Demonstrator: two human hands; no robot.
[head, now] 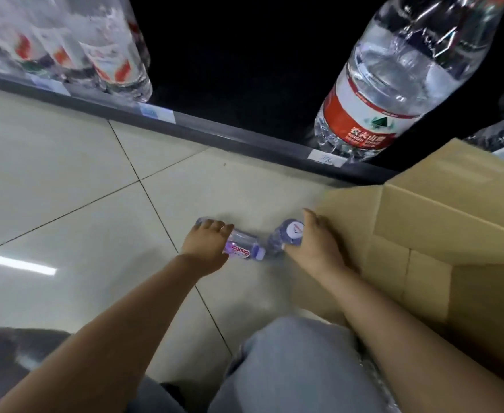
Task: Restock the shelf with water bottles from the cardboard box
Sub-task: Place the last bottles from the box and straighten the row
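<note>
The two small bottles [243,251] [286,236] are clear with purple labels; one label has pink letters. The big bottle [394,84] has a red and white label. The box [453,222] is brown, the floor [51,174] pale cream with dark lines, the trousers [289,368] light blue
</note>
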